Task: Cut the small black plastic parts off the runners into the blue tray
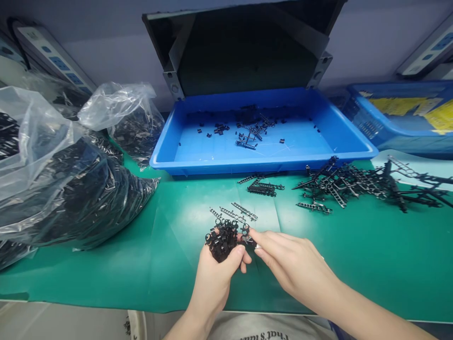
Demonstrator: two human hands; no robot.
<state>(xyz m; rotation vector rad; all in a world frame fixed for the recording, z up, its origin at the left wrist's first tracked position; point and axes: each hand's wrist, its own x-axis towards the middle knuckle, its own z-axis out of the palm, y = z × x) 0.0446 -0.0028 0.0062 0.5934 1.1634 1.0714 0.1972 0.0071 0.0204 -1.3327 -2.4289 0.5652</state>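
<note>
The left hand point(212, 283) cups a clump of black moulded plastic clips point(221, 241) against the palm, its fingers curled under and the thumb pressed up along the near side, a firm hold that keeps the ring-shaped parts from spilling. The right hand point(295, 264) reaches in from the side, and its thumb and forefinger point(257, 245) close together, apparently on a small black clip point(247, 238) at the clump's right edge; the exact contact is too small to read. Working with just the fingertips suits parts this small, since a narrow pinch at the outer edge is less likely to disturb the neighbouring clips. Just ahead of the hands, short black ladder-like strips point(233, 212) lie on a green mat point(354, 264), with a tangled pile of black plastic runners point(347, 186) farther right. Beyond them, a blue plastic tray point(262, 165) holds scattered black pieces. Clear plastic bags point(71, 189) stuffed with black parts sit at the left, and a second blue crate point(399, 94) stands at the far right.
</note>
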